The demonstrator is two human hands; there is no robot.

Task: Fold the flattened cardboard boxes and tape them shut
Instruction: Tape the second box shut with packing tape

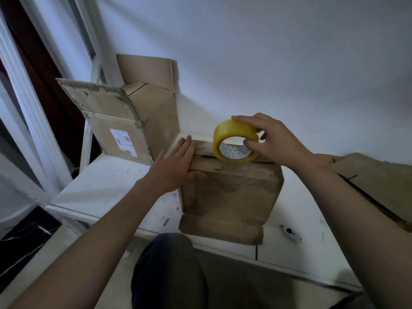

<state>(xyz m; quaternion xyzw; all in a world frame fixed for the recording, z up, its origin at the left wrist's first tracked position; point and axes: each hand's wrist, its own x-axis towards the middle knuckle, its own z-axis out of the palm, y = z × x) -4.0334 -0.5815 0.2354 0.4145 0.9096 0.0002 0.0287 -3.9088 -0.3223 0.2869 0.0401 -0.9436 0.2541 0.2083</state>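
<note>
A folded brown cardboard box [231,195] stands on the white table [107,186], its lower flap hanging over the front edge. My left hand [176,163] lies flat with straight fingers against the box's top left corner, pressing on it. My right hand [274,139] grips a yellow roll of tape [234,139] that stands on edge on the box's top seam. A strip of tape runs from the roll towards my left fingertips along the top.
A second cardboard box [124,117] with open flaps stands at the back left of the table. Flattened cardboard [376,181] lies at the right. A small white object [289,234] sits near the table's front edge. My knee [169,270] is below the table edge.
</note>
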